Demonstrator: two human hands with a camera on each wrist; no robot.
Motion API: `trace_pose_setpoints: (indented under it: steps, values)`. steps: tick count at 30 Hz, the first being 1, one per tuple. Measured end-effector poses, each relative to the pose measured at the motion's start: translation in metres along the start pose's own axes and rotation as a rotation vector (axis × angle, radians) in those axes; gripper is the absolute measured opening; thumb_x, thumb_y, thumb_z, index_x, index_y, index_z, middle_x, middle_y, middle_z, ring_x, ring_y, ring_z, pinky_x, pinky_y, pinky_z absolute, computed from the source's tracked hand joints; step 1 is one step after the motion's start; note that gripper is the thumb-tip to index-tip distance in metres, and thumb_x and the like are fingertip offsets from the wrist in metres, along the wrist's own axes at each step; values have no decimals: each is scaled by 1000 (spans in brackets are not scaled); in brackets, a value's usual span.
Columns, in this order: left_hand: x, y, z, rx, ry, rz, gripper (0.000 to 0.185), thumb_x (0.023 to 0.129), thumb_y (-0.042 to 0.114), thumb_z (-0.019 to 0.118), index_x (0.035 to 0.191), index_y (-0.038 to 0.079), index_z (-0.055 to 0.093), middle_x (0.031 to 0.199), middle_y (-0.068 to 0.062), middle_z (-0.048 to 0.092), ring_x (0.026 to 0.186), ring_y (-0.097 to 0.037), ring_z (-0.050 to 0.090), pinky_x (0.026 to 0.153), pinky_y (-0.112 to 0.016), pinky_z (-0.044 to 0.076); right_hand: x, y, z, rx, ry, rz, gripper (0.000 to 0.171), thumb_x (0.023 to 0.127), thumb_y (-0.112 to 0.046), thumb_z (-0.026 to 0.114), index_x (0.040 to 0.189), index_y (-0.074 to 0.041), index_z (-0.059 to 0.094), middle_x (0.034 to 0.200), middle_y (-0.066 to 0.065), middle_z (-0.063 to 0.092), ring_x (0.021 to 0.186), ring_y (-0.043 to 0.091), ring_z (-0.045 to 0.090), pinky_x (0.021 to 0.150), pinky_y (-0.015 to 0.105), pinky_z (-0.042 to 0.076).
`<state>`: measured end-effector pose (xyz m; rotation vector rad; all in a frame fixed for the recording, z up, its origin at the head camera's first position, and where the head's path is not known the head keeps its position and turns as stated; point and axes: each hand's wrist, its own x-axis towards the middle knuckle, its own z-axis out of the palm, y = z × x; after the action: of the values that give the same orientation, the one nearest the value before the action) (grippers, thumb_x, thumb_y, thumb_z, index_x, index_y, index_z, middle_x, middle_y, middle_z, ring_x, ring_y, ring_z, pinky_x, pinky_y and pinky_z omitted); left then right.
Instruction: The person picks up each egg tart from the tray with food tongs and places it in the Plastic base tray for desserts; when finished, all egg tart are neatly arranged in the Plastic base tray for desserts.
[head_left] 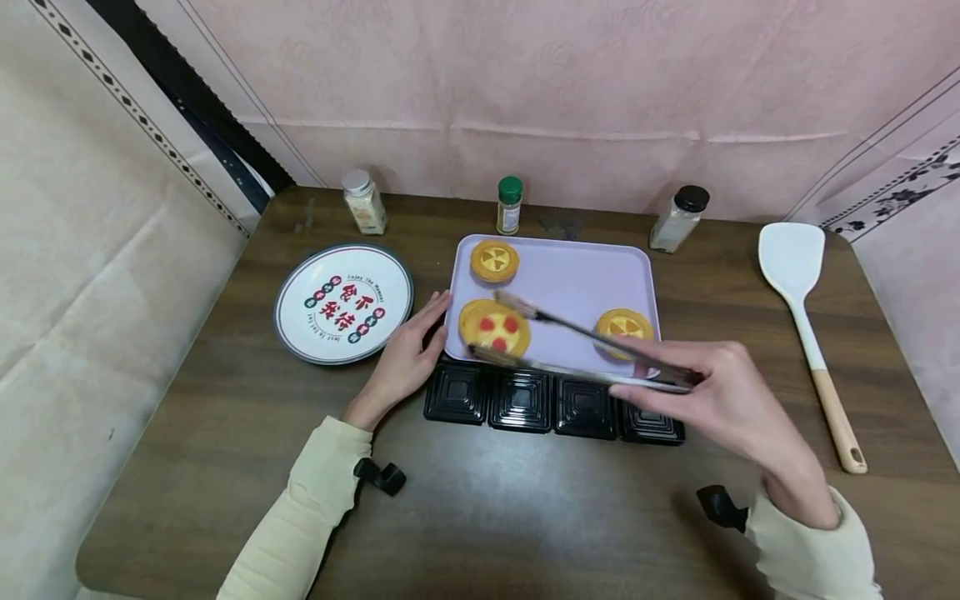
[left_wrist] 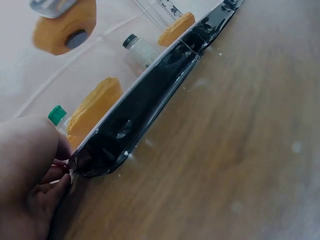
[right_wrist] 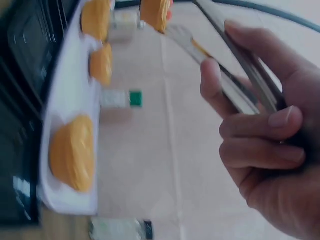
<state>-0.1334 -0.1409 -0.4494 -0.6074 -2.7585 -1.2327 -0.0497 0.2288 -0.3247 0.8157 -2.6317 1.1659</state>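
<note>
Tongs (head_left: pixel 585 350) are gripped by the right hand (head_left: pixel 712 392), fingers curled round the handles | red-dotted tart (head_left: pixel 494 327) is clasped between the tong tips at the tray's (head_left: pixel 577 275) 8 o'clock corner | that corner is touched by the left hand (head_left: pixel 408 354), fingers relaxed | plate (head_left: pixel 343 302) lies at 9 o'clock of the tray on the counter (head_left: pixel 525 517).

A makeshift home kitchen corner is showing here: a wooden table (head_left: pixel 480 500) is sitting against walls draped in pink patterned cloth (head_left: pixel 525 83), with three spice jars (head_left: pixel 509 204) standing along the back, a white spatula (head_left: pixel 806 317) lying at the side, and a printed plate (head_left: pixel 343 302) resting beside a lilac tray (head_left: pixel 577 279) carrying toy tarts (head_left: pixel 495 260).
</note>
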Motion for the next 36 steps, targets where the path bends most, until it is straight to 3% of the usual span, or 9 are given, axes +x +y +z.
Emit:
trace_pose_setpoints:
  steps: [3,5,7,13,36]
  values:
    - [0,-1,0,-10,-4,-1,49,102,13,50,150,7,40,155,-3,36,144,-18,27,114,-42,26,2,-2,13,74,-115,-26,49,77,-18,85,123,-21,70,82,-15,64,49,-1,41,42,15,33]
    - [0,-1,0,-10,-8,-4,49,103,14,50,150,8,40,155,-3,35,144,-18,27,114,-42,26,3,-1,20,106,-170,-37,47,79,-20,84,124,-22,70,81,-17,63,53,1,46,44,15,35]
    - [0,-1,0,-9,-9,-5,49,103,15,50,150,8,40,155,-2,35,144,-17,26,114,-41,26,4,1,26,125,-207,-38,45,81,-23,83,123,-21,70,81,-18,63,60,4,53,48,16,39]
    - [0,-3,1,-10,2,17,49,103,15,50,150,8,40,155,-4,35,144,-19,27,114,-41,25,6,7,39,121,-288,-6,44,84,-34,79,125,-22,69,81,-18,63,65,4,57,51,19,43]
    - [0,-2,1,-18,11,26,48,102,12,51,149,6,41,154,-6,36,144,-19,27,115,-39,25,9,11,50,83,-311,33,48,85,-40,76,128,-22,67,82,-18,62,62,2,54,51,22,44]
